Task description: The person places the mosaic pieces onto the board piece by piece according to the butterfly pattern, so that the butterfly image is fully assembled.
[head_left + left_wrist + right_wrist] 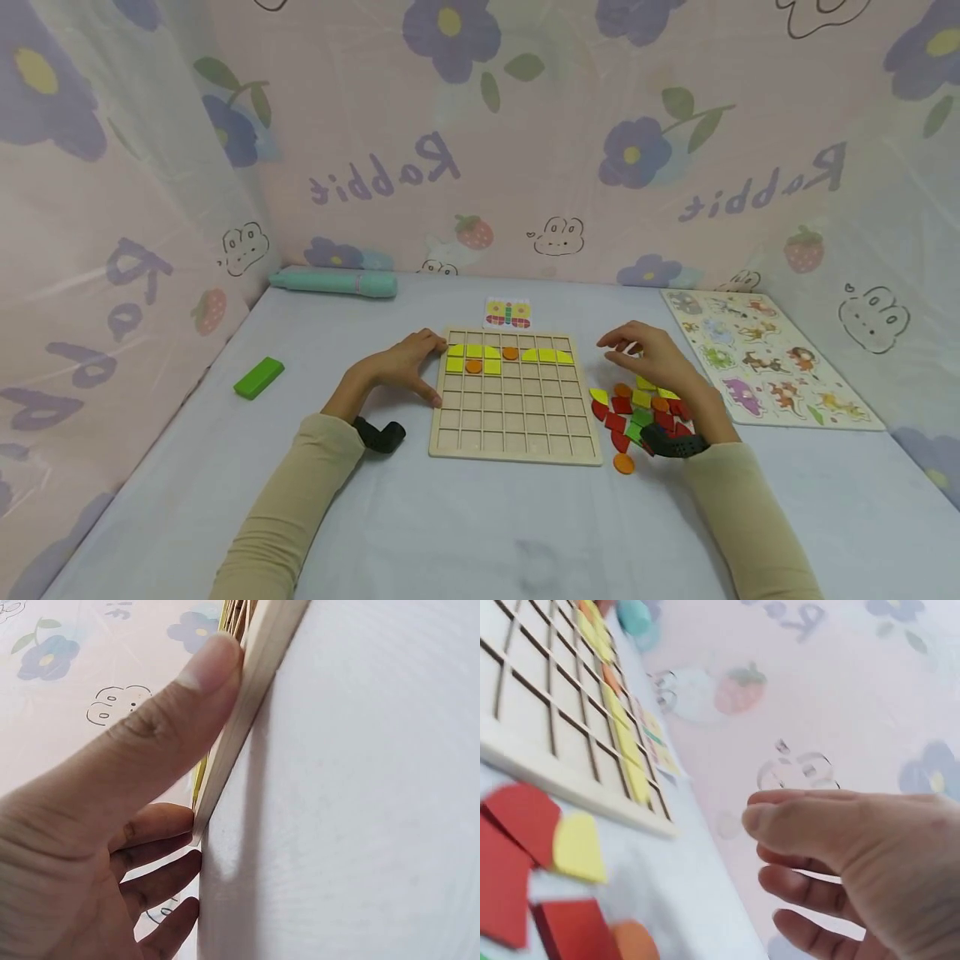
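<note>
A wooden grid board (517, 421) lies in the middle of the table. Yellow pieces (547, 356) and two orange discs, one at the top row (511, 353) and one below it (474, 367), sit in its upper cells. My left hand (401, 364) rests against the board's left side; in the left wrist view the thumb (214, 671) touches the board's edge (244, 720), the other fingers beside the far corner. My right hand (658, 360) hovers right of the board, above loose pieces, fingers loosely bent with nothing visible between them.
Loose red (615, 423), yellow, green and orange pieces lie right of the board. A butterfly pattern card (507, 313) lies behind it. An animal puzzle board (780, 367) is at the right, a green block (259, 378) and a teal marker-shaped case (333, 282) at the left.
</note>
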{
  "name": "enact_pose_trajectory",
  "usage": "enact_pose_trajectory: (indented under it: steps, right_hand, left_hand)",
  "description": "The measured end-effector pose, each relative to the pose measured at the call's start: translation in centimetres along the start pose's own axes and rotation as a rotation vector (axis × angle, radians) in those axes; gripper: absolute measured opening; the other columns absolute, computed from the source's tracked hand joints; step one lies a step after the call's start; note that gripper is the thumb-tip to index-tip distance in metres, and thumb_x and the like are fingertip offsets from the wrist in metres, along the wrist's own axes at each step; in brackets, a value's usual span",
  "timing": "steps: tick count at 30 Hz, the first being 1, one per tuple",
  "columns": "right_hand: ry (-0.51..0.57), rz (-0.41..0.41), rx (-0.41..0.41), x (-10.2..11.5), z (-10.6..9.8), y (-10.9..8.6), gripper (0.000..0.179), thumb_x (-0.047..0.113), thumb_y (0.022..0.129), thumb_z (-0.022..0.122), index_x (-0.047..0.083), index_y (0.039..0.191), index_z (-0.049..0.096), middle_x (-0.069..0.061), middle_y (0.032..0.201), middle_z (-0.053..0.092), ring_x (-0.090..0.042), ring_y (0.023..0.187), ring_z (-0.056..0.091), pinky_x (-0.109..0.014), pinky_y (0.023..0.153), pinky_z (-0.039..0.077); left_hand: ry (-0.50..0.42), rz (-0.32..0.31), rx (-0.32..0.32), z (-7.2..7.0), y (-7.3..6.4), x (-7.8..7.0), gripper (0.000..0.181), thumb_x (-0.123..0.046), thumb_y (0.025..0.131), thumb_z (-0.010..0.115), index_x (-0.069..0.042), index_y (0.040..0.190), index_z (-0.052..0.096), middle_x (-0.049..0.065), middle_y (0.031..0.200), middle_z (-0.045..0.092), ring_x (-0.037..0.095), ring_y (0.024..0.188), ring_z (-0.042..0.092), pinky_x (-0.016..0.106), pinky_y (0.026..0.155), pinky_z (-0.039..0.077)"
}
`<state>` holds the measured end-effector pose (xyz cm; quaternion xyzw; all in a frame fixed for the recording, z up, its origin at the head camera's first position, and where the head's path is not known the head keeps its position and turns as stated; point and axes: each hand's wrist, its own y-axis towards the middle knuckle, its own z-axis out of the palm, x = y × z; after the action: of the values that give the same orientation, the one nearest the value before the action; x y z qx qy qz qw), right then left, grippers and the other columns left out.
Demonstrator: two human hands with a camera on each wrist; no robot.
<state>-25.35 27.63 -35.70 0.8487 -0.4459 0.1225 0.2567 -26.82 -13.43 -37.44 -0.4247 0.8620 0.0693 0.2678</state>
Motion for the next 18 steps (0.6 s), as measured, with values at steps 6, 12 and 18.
enact_pose_trajectory:
  steps: [6, 12, 18]
  right_hand:
    - [-0.016, 0.142, -0.039, -2.0, -1.4, -1.3, 0.019, 0.007, 0.087, 0.064, 0.002, 0.105, 0.067, -0.014, 0.102, 0.065, -0.024, 0.086, 0.057, -0.031, 0.073, 0.051]
    - [-0.042, 0.240, -0.024, -3.6, -1.1, -1.8, 0.021, 0.000, 0.086, 0.061, -0.001, 0.107, 0.065, -0.020, 0.107, 0.060, -0.033, 0.094, 0.053, -0.047, 0.078, 0.050]
    - [-0.060, 0.336, 0.027, -4.7, -0.7, -2.1, 0.032, 0.002, 0.086, 0.059, -0.003, 0.118, 0.059, -0.028, 0.121, 0.051, -0.042, 0.102, 0.049, -0.056, 0.085, 0.044]
  left_hand:
    - [0.005, 0.003, -0.001, 0.0, 0.1, 0.1, 0.089, -0.039, 0.066, 0.084, -0.001, 0.134, 0.041, 0.012, 0.137, 0.037, 0.029, 0.131, 0.030, 0.044, 0.111, 0.024]
    - [0.009, 0.007, -0.006, 0.1, 0.1, 0.2, 0.089, -0.040, 0.065, 0.084, -0.001, 0.133, 0.042, 0.012, 0.136, 0.038, 0.029, 0.131, 0.031, 0.044, 0.111, 0.024]
    - [0.023, 0.015, -0.007, 0.3, 0.1, 0.5, 0.090, -0.041, 0.065, 0.083, -0.002, 0.134, 0.041, 0.011, 0.135, 0.038, 0.029, 0.129, 0.032, 0.044, 0.110, 0.026]
